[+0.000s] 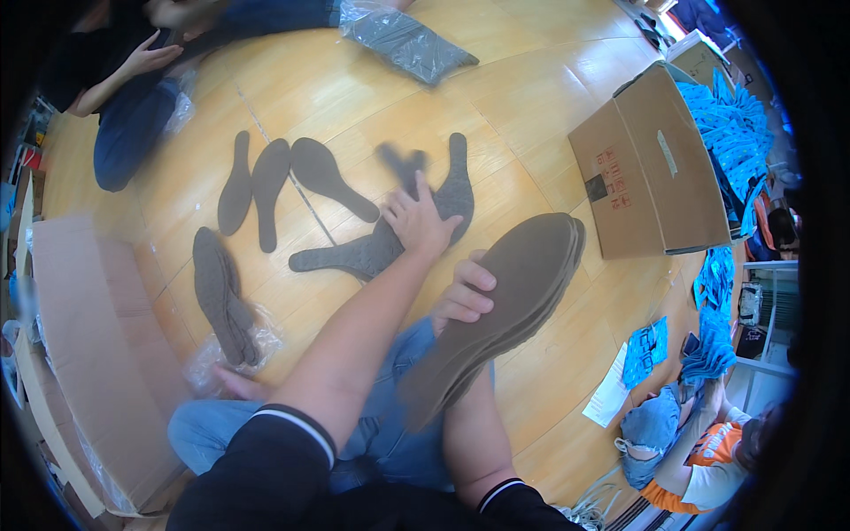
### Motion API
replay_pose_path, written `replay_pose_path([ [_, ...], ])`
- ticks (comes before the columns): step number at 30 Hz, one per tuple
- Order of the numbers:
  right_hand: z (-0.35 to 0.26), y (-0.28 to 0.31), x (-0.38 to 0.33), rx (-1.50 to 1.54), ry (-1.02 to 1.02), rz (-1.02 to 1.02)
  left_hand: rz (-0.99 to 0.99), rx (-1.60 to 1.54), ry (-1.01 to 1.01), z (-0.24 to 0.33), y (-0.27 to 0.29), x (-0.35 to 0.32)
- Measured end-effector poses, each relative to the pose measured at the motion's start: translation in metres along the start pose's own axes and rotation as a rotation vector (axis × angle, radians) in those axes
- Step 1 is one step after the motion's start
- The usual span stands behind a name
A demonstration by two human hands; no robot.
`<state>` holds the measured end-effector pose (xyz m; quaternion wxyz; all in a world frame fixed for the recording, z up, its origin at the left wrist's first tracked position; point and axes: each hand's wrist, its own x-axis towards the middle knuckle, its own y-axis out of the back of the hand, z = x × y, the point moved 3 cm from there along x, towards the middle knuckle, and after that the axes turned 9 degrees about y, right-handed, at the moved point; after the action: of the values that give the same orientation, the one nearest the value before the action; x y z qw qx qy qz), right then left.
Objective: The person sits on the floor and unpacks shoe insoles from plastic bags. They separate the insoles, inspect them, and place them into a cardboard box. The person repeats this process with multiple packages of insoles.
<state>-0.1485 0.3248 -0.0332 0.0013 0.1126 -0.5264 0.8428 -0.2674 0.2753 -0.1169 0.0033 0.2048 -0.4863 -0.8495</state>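
Insole stack (522,283) — gripped in R hand (464,296), L hand (420,219) splayed, over other insoles (354,256) on flr (531,97)

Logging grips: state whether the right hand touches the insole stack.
Touching: in the head view, the right hand curls its fingers over the insole stack.

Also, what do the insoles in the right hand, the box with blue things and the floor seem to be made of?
Insoles: perhaps felt or foam; matt, grey-brown, with no shine.
Box: likely cardboard, dull brown, with thin, flat sides.
Floor: wood or wood-look sheet, glossy, with light reflections and seams; I cannot tell which.
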Motion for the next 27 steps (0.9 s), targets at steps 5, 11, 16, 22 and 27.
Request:
replay_pose_path([
  [5,-0.003,0.011,0.002,-0.033,0.094,0.096,-0.261,-0.276,-0.258,-0.028,-0.009,0.005],
  [11,-0.005,0.008,-0.004,-0.465,0.245,0.231,-0.672,-0.931,-0.037,-0.116,0.071,-0.006],
  [16,0.028,0.014,-0.012,-1.058,0.173,0.209,-0.599,-0.444,-0.221,-0.169,0.182,-0.049],
  [22,0.051,0.018,-0.027,-1.079,0.107,0.251,-0.353,0.676,-0.435,-0.193,0.249,-0.094],
  [27,0.047,0.018,-0.026,-1.042,0.130,0.299,-0.283,1.297,-0.456,-0.237,0.260,-0.084],
])
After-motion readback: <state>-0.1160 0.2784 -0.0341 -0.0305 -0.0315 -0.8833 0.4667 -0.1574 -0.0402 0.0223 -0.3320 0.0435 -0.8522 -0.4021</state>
